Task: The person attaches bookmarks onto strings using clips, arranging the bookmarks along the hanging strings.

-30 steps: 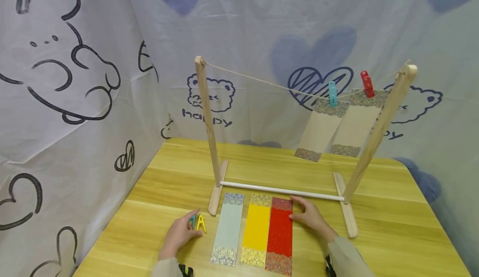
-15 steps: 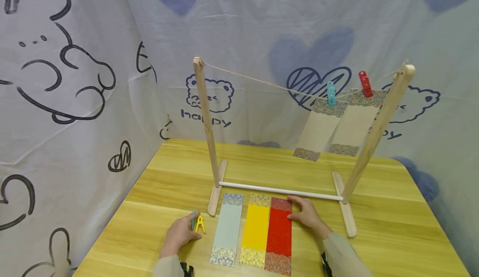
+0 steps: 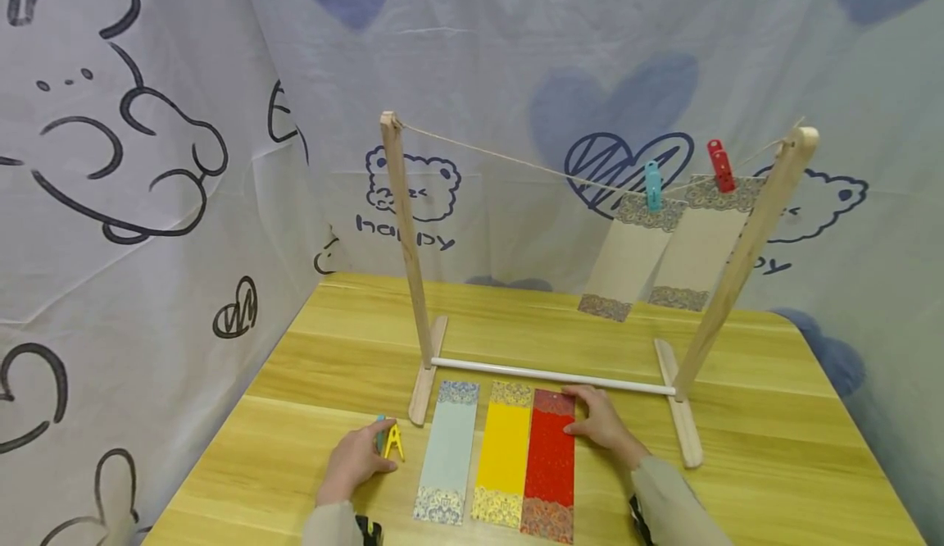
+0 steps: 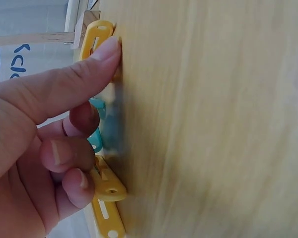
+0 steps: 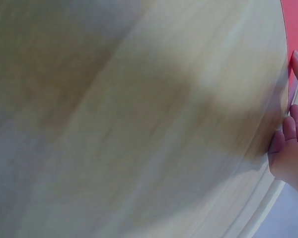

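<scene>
In the head view, my left hand [image 3: 356,462] rests on the table beside a yellow clothespin [image 3: 395,441] and a teal clothespin [image 3: 380,435]. The left wrist view has its thumb extended over one yellow clothespin [image 4: 98,32], with the other fingers loosely bent before further pins; no firm grip shows. My right hand [image 3: 605,421] touches the upper right edge of a red card [image 3: 551,460] with thumb and index finger. That card lies flat, its patterned ends up and down. To its left are a yellow card [image 3: 504,448] and a pale blue card [image 3: 447,452].
Behind the cards stands a wooden rack with a left post [image 3: 408,243], a right post [image 3: 752,259] and a white bottom bar [image 3: 553,375]. From its string [image 3: 501,153], a teal clothespin [image 3: 653,185] and a red clothespin [image 3: 721,166] hold two cream cards [image 3: 633,259].
My right hand has slid slightly left over the red card's upper edge. The left hand stays by the clothespins, with the teal one there turned slightly. The head view has shifted a little.
</scene>
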Demonstrator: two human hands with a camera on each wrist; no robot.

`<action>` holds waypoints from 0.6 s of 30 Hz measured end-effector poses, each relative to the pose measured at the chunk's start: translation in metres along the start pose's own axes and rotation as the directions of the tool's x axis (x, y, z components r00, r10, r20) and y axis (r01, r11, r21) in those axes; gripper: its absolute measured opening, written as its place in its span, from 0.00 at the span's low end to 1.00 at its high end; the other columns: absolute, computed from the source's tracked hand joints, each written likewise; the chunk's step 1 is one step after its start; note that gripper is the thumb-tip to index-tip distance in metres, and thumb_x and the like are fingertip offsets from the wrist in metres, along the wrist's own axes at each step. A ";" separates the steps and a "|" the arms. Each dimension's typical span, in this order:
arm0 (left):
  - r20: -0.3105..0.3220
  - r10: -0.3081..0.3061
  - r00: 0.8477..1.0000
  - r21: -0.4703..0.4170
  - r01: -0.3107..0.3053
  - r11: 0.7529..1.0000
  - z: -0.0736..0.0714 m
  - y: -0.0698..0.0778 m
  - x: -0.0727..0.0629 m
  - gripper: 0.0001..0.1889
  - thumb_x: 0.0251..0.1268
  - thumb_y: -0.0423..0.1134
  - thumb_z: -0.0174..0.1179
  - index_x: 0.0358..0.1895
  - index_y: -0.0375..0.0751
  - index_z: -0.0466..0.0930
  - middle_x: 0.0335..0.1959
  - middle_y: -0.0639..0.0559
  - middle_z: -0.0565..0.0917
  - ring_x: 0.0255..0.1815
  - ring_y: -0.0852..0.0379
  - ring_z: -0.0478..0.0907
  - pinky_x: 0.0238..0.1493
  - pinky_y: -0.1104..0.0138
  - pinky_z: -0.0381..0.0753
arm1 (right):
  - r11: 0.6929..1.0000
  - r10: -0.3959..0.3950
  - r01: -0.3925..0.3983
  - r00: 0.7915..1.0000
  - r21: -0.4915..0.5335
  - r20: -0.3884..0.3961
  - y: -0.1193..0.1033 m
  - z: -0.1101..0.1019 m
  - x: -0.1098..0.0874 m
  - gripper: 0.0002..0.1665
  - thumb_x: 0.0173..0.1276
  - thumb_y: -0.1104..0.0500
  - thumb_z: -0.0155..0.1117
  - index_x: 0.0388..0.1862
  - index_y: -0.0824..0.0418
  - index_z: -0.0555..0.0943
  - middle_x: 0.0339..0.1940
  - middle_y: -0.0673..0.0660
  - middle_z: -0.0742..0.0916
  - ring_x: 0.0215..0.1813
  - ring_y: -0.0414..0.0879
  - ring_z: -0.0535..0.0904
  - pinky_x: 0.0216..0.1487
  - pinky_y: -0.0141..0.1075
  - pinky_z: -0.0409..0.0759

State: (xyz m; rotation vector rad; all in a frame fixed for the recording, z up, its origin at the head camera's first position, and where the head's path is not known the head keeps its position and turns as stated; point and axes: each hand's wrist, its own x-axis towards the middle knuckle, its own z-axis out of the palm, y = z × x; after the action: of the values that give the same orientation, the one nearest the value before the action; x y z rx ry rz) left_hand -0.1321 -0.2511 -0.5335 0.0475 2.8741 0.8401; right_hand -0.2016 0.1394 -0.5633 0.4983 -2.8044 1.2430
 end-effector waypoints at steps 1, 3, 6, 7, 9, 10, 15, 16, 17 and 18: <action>-0.001 0.001 1.000 0.004 -0.001 1.000 0.000 0.000 0.000 0.37 0.34 0.39 0.73 0.56 0.41 0.72 0.20 0.56 0.71 0.26 0.57 0.69 0.32 0.58 0.74 | 1.000 -0.002 0.002 1.000 0.000 0.007 -0.001 0.000 0.000 0.36 0.37 0.67 0.76 0.50 0.71 0.75 0.51 0.66 0.77 0.53 0.62 0.67 0.56 0.54 0.61; -0.001 0.001 1.000 0.009 -0.001 1.000 0.000 -0.001 0.000 0.36 0.34 0.39 0.73 0.56 0.41 0.72 0.20 0.56 0.71 0.27 0.57 0.70 0.33 0.56 0.75 | 1.000 -0.007 0.007 1.000 0.001 0.023 -0.002 -0.001 0.001 0.36 0.37 0.67 0.76 0.50 0.71 0.74 0.51 0.67 0.76 0.54 0.62 0.66 0.56 0.54 0.60; -0.001 0.001 1.000 0.013 -0.001 1.000 0.000 0.000 0.001 0.36 0.34 0.39 0.73 0.56 0.41 0.72 0.20 0.56 0.71 0.26 0.57 0.70 0.33 0.56 0.74 | 1.000 -0.012 0.011 0.999 0.009 0.051 -0.002 -0.003 0.003 0.36 0.38 0.67 0.75 0.51 0.72 0.74 0.51 0.68 0.76 0.54 0.63 0.65 0.57 0.55 0.60; 0.001 0.000 1.000 0.012 0.000 1.000 0.000 0.000 0.001 0.36 0.34 0.39 0.73 0.56 0.41 0.72 0.19 0.56 0.70 0.26 0.57 0.69 0.32 0.57 0.74 | 1.000 -0.013 0.012 0.998 0.011 0.061 -0.002 -0.003 0.003 0.36 0.39 0.67 0.75 0.51 0.72 0.73 0.51 0.68 0.75 0.55 0.63 0.65 0.57 0.55 0.59; -0.001 0.000 1.000 0.009 0.000 1.000 0.000 0.001 0.000 0.36 0.34 0.39 0.73 0.56 0.41 0.72 0.19 0.55 0.69 0.24 0.58 0.68 0.29 0.60 0.73 | 1.000 -0.015 0.015 0.996 0.007 0.083 -0.001 -0.004 0.004 0.36 0.39 0.67 0.75 0.51 0.72 0.73 0.50 0.67 0.75 0.54 0.62 0.65 0.56 0.55 0.60; -0.001 0.001 1.000 0.006 -0.001 1.000 0.000 0.001 0.000 0.36 0.34 0.38 0.73 0.56 0.41 0.72 0.18 0.55 0.69 0.23 0.58 0.67 0.28 0.62 0.72 | 1.000 -0.014 0.013 0.996 0.006 0.093 -0.001 -0.004 0.005 0.36 0.40 0.68 0.74 0.51 0.72 0.73 0.50 0.66 0.75 0.54 0.62 0.65 0.56 0.54 0.60; -0.011 -0.003 1.000 0.003 0.003 1.000 0.000 0.002 -0.001 0.36 0.34 0.39 0.73 0.55 0.40 0.72 0.18 0.55 0.69 0.22 0.58 0.66 0.25 0.64 0.69 | 1.000 -0.011 0.011 0.994 -0.001 0.109 -0.001 -0.004 0.006 0.37 0.38 0.66 0.75 0.51 0.72 0.73 0.47 0.64 0.75 0.50 0.58 0.67 0.53 0.52 0.64; -0.013 -0.005 1.000 0.004 0.005 1.000 0.000 0.002 -0.002 0.36 0.34 0.39 0.73 0.55 0.39 0.72 0.18 0.55 0.69 0.22 0.58 0.66 0.25 0.64 0.69 | 1.000 -0.009 0.010 0.994 0.000 0.108 -0.001 -0.004 0.006 0.37 0.38 0.65 0.76 0.51 0.72 0.73 0.47 0.64 0.75 0.50 0.58 0.67 0.53 0.52 0.64; -0.013 -0.007 1.000 0.005 0.007 1.000 0.000 0.002 -0.002 0.36 0.33 0.39 0.73 0.55 0.40 0.72 0.18 0.55 0.69 0.22 0.58 0.66 0.26 0.64 0.70 | 1.000 -0.014 0.015 0.994 -0.006 0.107 -0.002 -0.005 0.006 0.38 0.37 0.63 0.77 0.50 0.72 0.73 0.47 0.64 0.75 0.49 0.58 0.67 0.52 0.52 0.65; -0.014 -0.008 1.000 0.008 0.008 1.000 0.000 0.002 -0.002 0.36 0.33 0.40 0.73 0.55 0.40 0.72 0.19 0.55 0.69 0.23 0.58 0.66 0.27 0.63 0.70 | 1.000 -0.017 0.019 0.994 -0.020 0.105 -0.003 -0.004 0.006 0.39 0.37 0.61 0.78 0.50 0.72 0.73 0.47 0.64 0.75 0.49 0.58 0.68 0.52 0.52 0.65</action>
State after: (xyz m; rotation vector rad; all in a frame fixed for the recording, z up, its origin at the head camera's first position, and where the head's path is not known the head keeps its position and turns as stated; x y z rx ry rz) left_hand -0.1301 -0.2498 -0.5321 0.0307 2.8886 0.8306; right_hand -0.2073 0.1389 -0.5573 0.6028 -2.8878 1.2178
